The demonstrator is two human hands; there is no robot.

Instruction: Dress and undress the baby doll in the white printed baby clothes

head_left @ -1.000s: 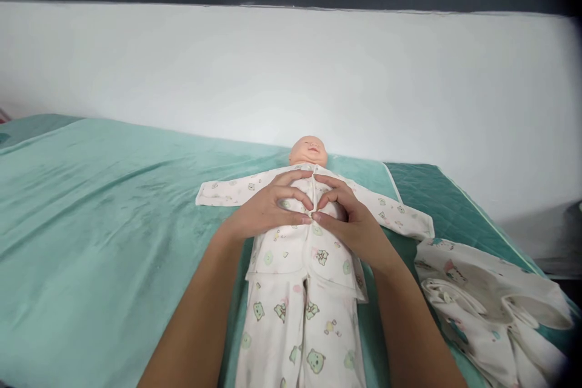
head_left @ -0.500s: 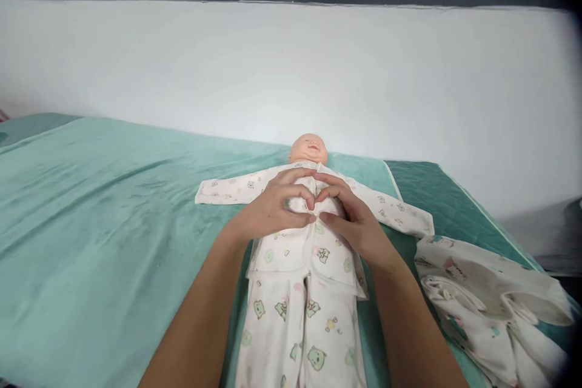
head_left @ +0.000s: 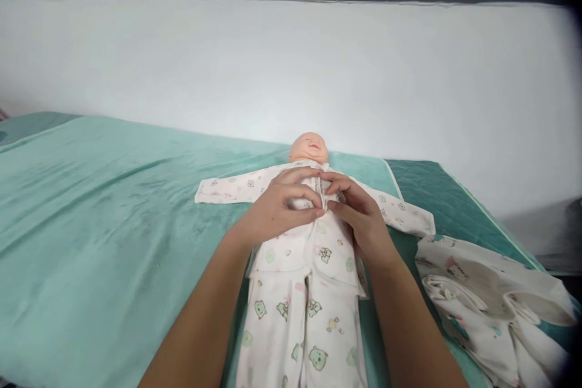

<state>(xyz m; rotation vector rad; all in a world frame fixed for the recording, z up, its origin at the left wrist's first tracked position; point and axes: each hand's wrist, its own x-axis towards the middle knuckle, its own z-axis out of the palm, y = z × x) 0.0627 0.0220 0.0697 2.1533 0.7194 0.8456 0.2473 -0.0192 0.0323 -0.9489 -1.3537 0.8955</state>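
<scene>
A baby doll (head_left: 309,148) lies on its back, its head toward the wall. It wears a white long-sleeved baby shirt (head_left: 284,257) printed with small bears, the sleeves stretched out to both sides. Matching baby trousers (head_left: 273,339) cover the legs. Over the chest, my left hand (head_left: 275,209) pinches the shirt's front edge between thumb and fingers. Close beside it, my right hand (head_left: 361,215) pinches the same front opening, fingertips almost meeting the left ones. Any fastener between the fingertips is too small to make out.
Crumpled white printed clothing (head_left: 491,315) lies to the right. Under everything spreads a light green blanket (head_left: 113,242), with a darker green quilted cover (head_left: 422,188) at the right. A white wall (head_left: 182,66) rises behind the doll's head.
Both hands have shifted slightly right and a little up along the shirt front. The fabric between them is now lifted into a small ridge.
</scene>
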